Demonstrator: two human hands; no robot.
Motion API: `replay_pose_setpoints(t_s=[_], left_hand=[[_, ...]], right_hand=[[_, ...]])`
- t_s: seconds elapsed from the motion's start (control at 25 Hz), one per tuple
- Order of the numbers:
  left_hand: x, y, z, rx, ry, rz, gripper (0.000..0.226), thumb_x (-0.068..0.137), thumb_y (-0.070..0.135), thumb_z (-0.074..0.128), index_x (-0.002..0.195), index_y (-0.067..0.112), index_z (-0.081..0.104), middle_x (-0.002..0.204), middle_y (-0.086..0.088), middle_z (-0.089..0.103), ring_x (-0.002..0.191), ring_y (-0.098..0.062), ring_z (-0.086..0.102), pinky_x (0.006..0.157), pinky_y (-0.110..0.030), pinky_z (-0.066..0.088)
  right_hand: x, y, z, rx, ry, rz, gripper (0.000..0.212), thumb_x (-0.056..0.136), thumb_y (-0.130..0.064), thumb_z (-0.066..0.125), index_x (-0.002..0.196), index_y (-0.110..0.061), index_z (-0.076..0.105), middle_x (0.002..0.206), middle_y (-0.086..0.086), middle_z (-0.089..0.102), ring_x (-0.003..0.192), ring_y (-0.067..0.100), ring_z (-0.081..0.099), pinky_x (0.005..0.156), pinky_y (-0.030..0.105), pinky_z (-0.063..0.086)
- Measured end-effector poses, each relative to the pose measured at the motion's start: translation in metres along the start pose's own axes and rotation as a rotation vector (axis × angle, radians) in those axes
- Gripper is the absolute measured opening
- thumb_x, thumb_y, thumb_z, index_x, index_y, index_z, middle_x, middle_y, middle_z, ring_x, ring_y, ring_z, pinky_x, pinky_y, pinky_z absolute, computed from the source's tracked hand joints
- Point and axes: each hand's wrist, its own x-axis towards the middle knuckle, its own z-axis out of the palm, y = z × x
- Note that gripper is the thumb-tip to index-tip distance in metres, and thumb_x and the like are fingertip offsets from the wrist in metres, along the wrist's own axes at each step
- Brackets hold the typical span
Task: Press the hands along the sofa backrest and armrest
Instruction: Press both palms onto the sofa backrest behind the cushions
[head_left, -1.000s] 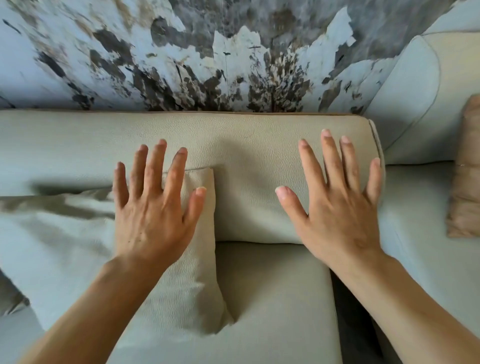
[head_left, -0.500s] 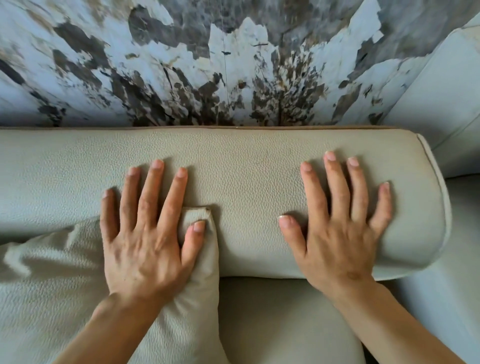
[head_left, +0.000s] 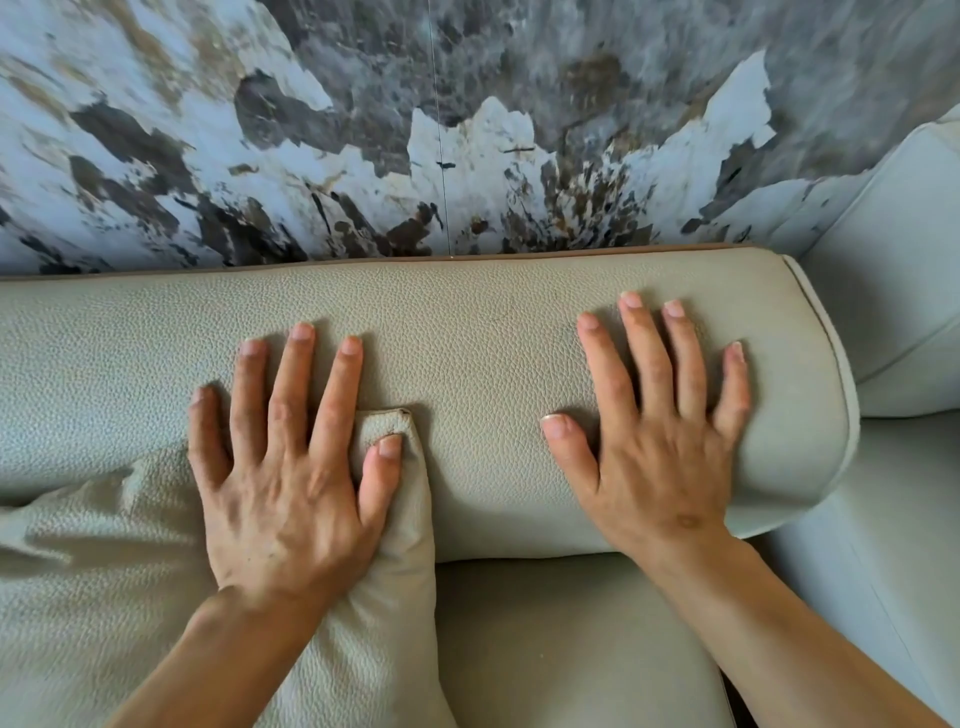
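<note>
Seemingly mid-press, a person's two bare hands lie flat on the pale grey-green pebbled-leather sofa backrest (head_left: 467, 353), a rounded bolster running along the sofa's rear edge under a mottled grey, white and brown wall (head_left: 467, 130). The left hand (head_left: 291, 467), fingers spread, rests half on the backrest and half on the top corner of a loose cushion in matching pebbled leather (head_left: 93, 597), thumb on its seam. The right hand (head_left: 660, 441), also splayed and holding nothing, sits near the backrest's right end, by its piped edge. Beyond that end, at the sofa's right side, stands a smoother pale upholstered block (head_left: 904, 270), likely the armrest, untouched. The risk: the loose cushion could slide or buckle beneath the left palm, so pressure lands on it instead of the backrest
</note>
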Motion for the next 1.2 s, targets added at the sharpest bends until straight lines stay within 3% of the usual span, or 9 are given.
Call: replay_pose_setpoints(t_s=[0.4,1.2], left_hand=[[0.043,0.004,0.031,0.012,0.002,-0.044,0.068,0.098,0.058,0.016,0.156,0.025,0.024,0.162,-0.009,0.027,0.149,-0.034,0.019,0.119,-0.058,0.014],[0.090,0.005,0.069,0.014,0.031,-0.072,0.068,0.097,0.058,0.021,0.156,0.024,0.023,0.160,-0.011,0.028,0.148,-0.036,0.020,0.118,-0.058,0.009]], right_hand=[[0.052,0.007,0.038,0.031,-0.005,-0.048,0.068,0.096,-0.063,0.019,0.153,-0.027,0.021,0.160,0.007,0.027,0.146,0.030,0.025,0.116,0.059,0.011],[0.111,0.012,0.097,0.089,0.126,-0.092,0.068,0.095,-0.061,0.018,0.151,-0.026,0.028,0.157,0.006,0.032,0.146,0.028,0.026,0.116,0.060,0.016]])
